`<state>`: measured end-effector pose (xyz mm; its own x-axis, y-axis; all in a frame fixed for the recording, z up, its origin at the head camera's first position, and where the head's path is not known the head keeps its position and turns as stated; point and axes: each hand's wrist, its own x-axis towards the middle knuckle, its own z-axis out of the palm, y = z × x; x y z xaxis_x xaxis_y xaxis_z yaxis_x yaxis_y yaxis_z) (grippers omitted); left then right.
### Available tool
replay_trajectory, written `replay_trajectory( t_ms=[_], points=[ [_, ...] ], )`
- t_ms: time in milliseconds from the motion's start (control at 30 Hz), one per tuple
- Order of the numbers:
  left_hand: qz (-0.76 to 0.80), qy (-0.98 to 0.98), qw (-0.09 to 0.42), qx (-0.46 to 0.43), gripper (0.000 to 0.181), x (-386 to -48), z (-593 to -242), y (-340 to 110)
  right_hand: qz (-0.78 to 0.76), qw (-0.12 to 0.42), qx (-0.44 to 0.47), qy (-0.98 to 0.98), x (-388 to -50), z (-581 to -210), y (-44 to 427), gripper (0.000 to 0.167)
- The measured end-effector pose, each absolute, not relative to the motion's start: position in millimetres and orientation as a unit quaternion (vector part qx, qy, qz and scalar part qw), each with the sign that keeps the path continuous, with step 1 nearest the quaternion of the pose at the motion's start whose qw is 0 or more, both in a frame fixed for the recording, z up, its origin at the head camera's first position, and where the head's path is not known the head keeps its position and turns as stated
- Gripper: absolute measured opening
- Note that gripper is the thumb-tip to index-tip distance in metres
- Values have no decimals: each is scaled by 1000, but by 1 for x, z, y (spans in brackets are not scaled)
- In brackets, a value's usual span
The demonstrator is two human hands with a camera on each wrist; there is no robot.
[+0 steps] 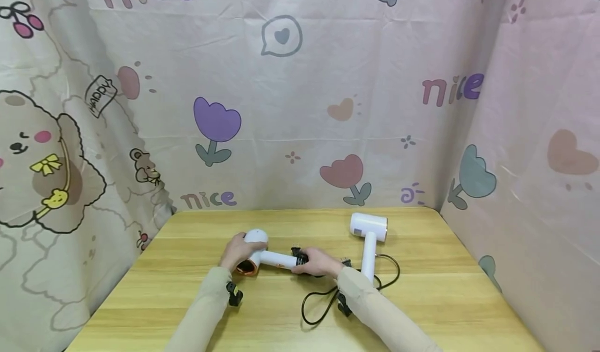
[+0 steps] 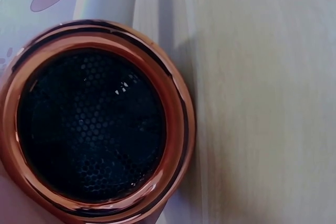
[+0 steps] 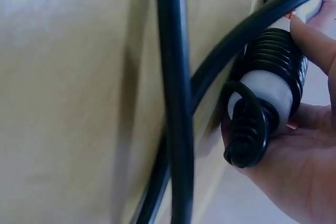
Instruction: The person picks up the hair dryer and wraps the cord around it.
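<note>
A white hair dryer (image 1: pixel 277 259) with a copper-rimmed nozzle lies sideways between both hands. My left hand (image 1: pixel 240 251) grips its round head, and the copper ring (image 2: pixel 184 124) with dark mesh inside fills much of the left wrist view. My right hand (image 1: pixel 319 263) holds the handle's end, where a black cord (image 3: pixel 270 51) is wound in tight coils. In the right wrist view the thumb and fingers (image 3: pixel 315 40) of my right hand curl round that end. A black plug (image 1: pixel 296 250) stands just behind the handle.
A second white hair dryer (image 1: pixel 369 227) lies at the back right, handle toward the front. Its black cord (image 1: pixel 313 323) loops over the table (image 1: pixel 154 289) beneath and beside my right forearm. Another plug (image 1: pixel 346 262) is near my right wrist. Patterned curtains (image 1: pixel 300 81) stand behind and at the sides.
</note>
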<state>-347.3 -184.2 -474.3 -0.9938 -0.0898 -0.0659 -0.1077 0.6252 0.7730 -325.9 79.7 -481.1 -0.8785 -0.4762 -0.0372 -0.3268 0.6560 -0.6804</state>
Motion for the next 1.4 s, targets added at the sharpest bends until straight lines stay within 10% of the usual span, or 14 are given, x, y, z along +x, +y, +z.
replay_trajectory(
  t_ms=[333, 767, 1400],
  points=[
    [381, 924, -24, -31, 85, -348, -468, -182, -341, 109, -240, 903, -329, -474, 90, 55],
    [200, 973, -114, 12, 68, -338, -445, -149, -262, -16, -268, 927, -330, -456, 124, 33],
    [145, 977, -19, 156, 58, -349, -442, -63, -259, -20, -139, 956, -320, -429, 216, 12]
  ],
)
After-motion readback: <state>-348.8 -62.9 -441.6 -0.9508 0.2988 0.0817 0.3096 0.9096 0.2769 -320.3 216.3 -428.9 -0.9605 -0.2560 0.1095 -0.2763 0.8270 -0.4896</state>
